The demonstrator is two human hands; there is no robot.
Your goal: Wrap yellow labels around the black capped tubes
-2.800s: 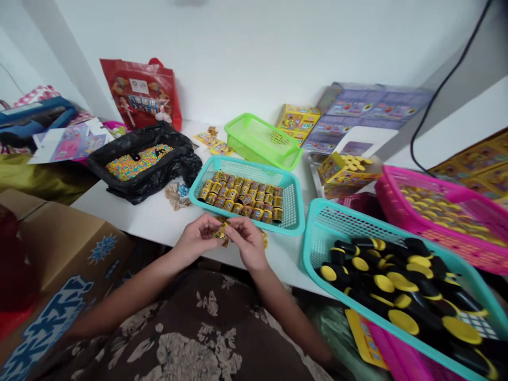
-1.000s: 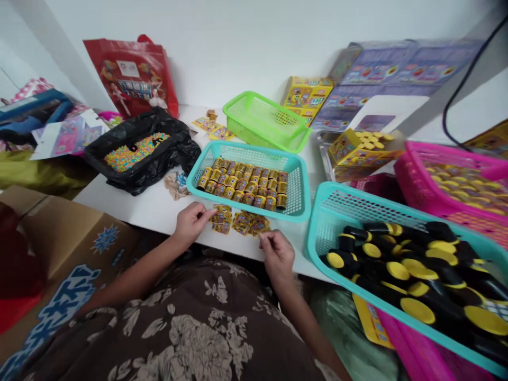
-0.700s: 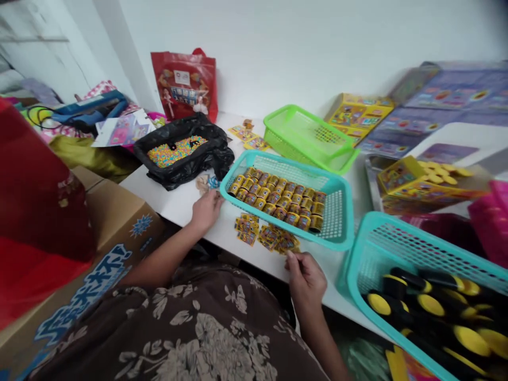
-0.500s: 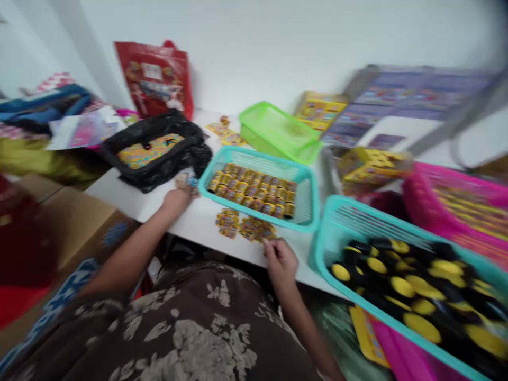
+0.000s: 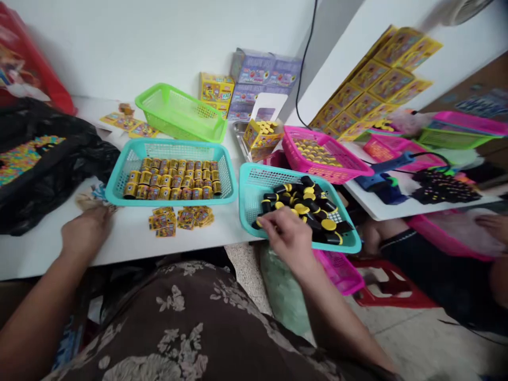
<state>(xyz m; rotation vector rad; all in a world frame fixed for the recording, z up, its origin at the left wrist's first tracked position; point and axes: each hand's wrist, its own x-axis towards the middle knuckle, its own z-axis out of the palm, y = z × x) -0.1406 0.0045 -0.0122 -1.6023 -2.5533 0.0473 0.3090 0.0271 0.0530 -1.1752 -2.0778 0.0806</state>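
My right hand (image 5: 289, 233) reaches over the near left side of a turquoise basket (image 5: 248, 188) holding many small black containers with yellow caps (image 5: 328, 225). Its fingers are curled together, the tips against one of these containers at the rim; whether they grip it is unclear. Resting on the white table, my left hand (image 5: 87, 230) is beside a crumpled pale wad (image 5: 89, 200), its fingertips blurred and partly hidden. Between the hands stands another turquoise basket (image 5: 170, 202) with rows of containers in yellow printed labels (image 5: 164, 181). Loose printed labels (image 5: 194, 217) lie in front of it.
A black plastic bag (image 5: 85, 153) of colourful small pieces stands at left. Behind are a green basket (image 5: 178, 119), yellow boxes (image 5: 216, 87) and purple boxes (image 5: 254, 69). A pink basket (image 5: 333, 172) is at back right. Another person's leg (image 5: 420, 270) shows at right.
The view has swung to the right. My right hand has left the loose labels and moved right to the basket of black containers. My left hand stays by the crumpled wad.
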